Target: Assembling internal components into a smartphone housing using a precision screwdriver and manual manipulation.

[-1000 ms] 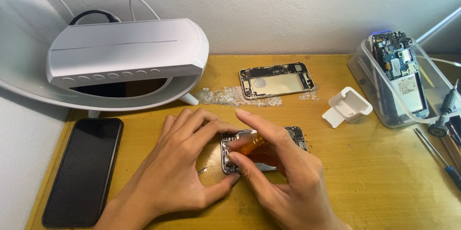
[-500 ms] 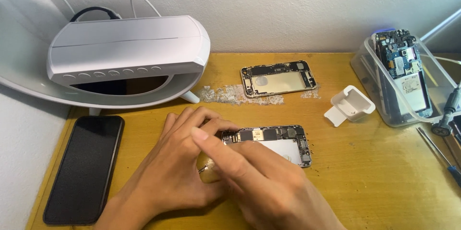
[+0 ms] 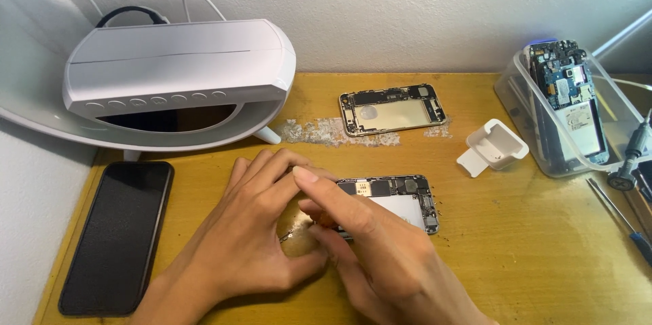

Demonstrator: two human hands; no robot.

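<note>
Yellow wooden table [image 3: 530,243] seen from above. At 10 o'clock stands a large white rounded plastic device [image 3: 180,70] with a dark underside; at 8 o'clock lies a black slab phone [image 3: 117,233], screen dark. At 3 o'clock, a clear plastic tub [image 3: 526,124] holds upright blue-and-green circuit boards; beside it sits a small white plastic box [image 3: 494,146]. At 12 o'clock, an empty gold phone shell [image 3: 392,109]. Centre: an opened phone chassis with exposed dark circuitry and a white panel [image 3: 401,201], long axis running 9 to 3 o'clock. Left hand [image 3: 255,230], fingers curled, rests at its left end. Right hand [image 3: 370,247], fingers pinched together, overlaps that end; what it grips cannot be told.
</note>
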